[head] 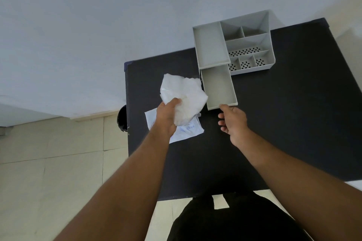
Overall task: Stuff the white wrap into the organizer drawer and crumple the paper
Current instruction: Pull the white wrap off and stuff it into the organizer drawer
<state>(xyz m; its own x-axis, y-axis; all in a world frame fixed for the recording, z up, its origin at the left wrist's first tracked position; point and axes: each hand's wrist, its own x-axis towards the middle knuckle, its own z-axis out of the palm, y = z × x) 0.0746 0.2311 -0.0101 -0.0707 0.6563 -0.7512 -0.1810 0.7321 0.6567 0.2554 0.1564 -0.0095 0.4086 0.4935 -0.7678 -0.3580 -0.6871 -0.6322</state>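
Observation:
A grey desk organizer [248, 41] stands at the far side of the black table. Its drawer [218, 86] is pulled out toward me and has nothing in it. My left hand [167, 117] grips a crumpled white wrap [186, 94], held above the table just left of the drawer. A flat sheet of paper [188, 131] with blue print lies on the table under that hand. My right hand [233, 121] is at the drawer's front edge, one fingertip touching it, the other fingers loosely curled with nothing in them.
The black table [274, 123] reaches from the organizer to my body. The organizer's compartments hold nothing. A dark round object [122, 118] sits on the tiled floor by the table's left edge. A pale wall stands behind.

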